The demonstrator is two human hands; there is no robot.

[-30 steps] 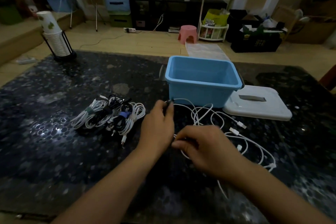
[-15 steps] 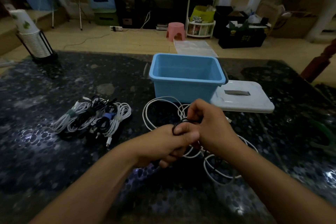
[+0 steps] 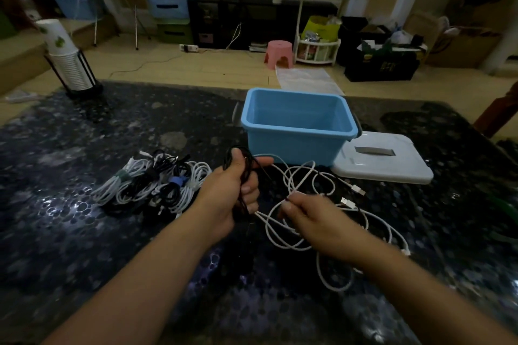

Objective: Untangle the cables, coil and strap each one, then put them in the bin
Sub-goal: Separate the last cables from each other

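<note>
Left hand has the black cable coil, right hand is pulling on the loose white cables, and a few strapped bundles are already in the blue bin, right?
Not quite. In the head view the blue bin holds nothing visible; the strapped bundles lie on the table to its left. The rest stands: the left hand grips the black cable coil, and the right hand pinches the loose white cables.

Your left hand (image 3: 234, 190) grips a thin, matt black cable (image 3: 243, 165); beyond your fingers sits a smooth blue plastic bin (image 3: 298, 145). Under your fingertips the dark table (image 3: 84, 232) looks glossy, speckled like polished stone.
</note>
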